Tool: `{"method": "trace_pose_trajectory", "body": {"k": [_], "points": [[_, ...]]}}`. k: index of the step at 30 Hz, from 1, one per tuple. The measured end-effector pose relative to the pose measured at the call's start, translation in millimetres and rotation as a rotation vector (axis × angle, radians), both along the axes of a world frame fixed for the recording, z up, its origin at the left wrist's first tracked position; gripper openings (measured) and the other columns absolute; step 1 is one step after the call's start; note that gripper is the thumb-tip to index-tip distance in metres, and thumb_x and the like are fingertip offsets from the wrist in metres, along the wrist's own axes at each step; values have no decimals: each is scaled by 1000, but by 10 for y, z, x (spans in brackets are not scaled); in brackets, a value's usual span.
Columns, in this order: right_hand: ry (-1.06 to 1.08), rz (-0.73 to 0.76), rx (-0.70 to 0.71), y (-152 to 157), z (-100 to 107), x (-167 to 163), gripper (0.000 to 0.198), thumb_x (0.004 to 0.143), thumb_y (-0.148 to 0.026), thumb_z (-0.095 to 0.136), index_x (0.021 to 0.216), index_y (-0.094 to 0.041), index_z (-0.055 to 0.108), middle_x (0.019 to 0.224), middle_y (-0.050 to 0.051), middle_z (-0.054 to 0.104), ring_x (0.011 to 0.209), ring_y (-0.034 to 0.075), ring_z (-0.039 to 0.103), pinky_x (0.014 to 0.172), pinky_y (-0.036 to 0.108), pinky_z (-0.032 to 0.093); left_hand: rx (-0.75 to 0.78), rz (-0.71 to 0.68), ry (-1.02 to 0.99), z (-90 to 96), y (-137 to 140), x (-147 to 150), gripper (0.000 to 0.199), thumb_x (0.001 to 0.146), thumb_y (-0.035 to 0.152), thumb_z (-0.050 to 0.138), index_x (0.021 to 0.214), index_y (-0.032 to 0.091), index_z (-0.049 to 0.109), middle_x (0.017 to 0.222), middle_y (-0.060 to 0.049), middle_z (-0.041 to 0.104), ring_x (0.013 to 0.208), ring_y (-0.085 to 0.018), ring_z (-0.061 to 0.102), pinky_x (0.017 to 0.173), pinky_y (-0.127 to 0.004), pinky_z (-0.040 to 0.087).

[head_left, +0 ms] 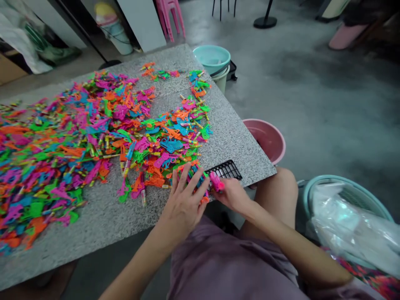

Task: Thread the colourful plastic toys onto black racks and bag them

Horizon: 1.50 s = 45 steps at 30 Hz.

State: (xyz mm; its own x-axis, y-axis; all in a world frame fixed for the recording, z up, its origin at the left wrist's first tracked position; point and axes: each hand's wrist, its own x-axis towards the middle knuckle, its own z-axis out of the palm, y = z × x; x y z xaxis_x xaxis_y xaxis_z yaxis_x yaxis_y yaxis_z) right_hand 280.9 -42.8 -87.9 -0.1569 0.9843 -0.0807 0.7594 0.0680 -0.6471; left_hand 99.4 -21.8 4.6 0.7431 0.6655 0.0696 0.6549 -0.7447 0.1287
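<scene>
My left hand (184,204) lies palm down with its fingers spread over a row of small coloured plastic toys at the table's near edge. Pinched in my right hand (233,193) is a pink plastic toy (216,182), whose exact shape is blurred and partly covered by the fingers. Between and behind my hands lies a black plastic grid tray (229,168); its left part is hidden by the left hand and toys. Just beyond my left fingers starts a heap of toy pistols (171,143) in blue, pink, orange and green, several with yellow-wrapped tubes.
A larger pile of the same toys (78,121) spreads over the left of the speckled stone table (162,89). Past the right edge stand a pink tub (279,143) and a light-blue basin (212,56). Clear plastic bags (353,225) fill a basket (315,183) at my right.
</scene>
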Motion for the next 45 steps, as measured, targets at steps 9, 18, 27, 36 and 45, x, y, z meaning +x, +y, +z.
{"method": "trace_pose_trajectory", "body": {"k": [9,18,27,36,45], "points": [[131,96,-19,-98,-2,-77,23,81,-11,54,101,-18,65,95,8,71,83,21,66,73,28,47,9,56,-69,-27,-42,30,38,93,31,57,130,21,59,150,-10,45,146,-37,23,116,-68,17],[-4,-63,320,682,-15,712,37,87,-25,59,123,-19,62,129,14,58,120,27,54,103,43,43,18,68,-53,-55,-111,-37,42,97,36,49,138,28,49,149,-6,45,146,-36,21,114,-68,20],[-14,86,127,1717,344,-309,26,80,-28,74,101,-15,66,91,6,71,84,18,65,73,25,46,29,37,-94,-104,-103,-84,31,91,31,59,122,33,62,137,-1,57,146,-37,21,115,-71,13],[293,138,-11,1019,218,317,11,82,-25,65,87,-14,63,77,-1,63,62,10,52,60,21,38,-47,-81,-74,53,-53,-262,48,92,20,54,138,31,51,141,-1,55,148,-36,16,115,-69,16],[299,-147,20,523,-105,388,5,80,-21,56,82,-16,55,75,2,60,69,16,55,66,26,43,10,-80,-83,-38,-47,-243,48,91,23,56,138,28,52,140,-3,57,149,-33,14,118,-64,9]]}}
